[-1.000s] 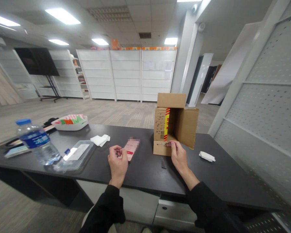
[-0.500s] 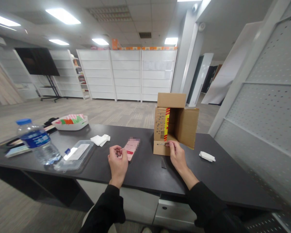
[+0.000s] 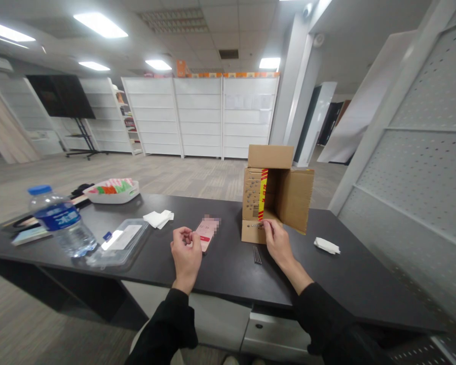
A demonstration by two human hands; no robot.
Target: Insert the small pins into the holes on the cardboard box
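A cardboard box (image 3: 252, 230) stands on its end on the dark desk, its flaps open towards me. Small round metal heads dot its left flap and form a row on the lower front flap. My right hand (image 3: 277, 241) is closed in a pinch at that row; whatever sits between the fingertips is too small to name. Left of the box, my left hand (image 3: 186, 253) hovers over the desk with curled fingers, hiding what they hold, if anything. A pink-screened phone (image 3: 208, 234) lies just beyond it. Several thin metal nails (image 3: 257, 255) lie side by side before the box.
On the left stand a water bottle (image 3: 63, 223), a clear plastic case (image 3: 119, 243) and a white tray (image 3: 112, 197) of colourful packets. Folded tissues (image 3: 158, 219) lie behind the phone, and another folded tissue (image 3: 327, 246) is at right. A perforated panel (image 3: 421, 203) borders the desk's right side.
The view has shifted very slightly. My right hand's fingertips have shifted a little at the lower flap; my left hand stays curled in the same place.
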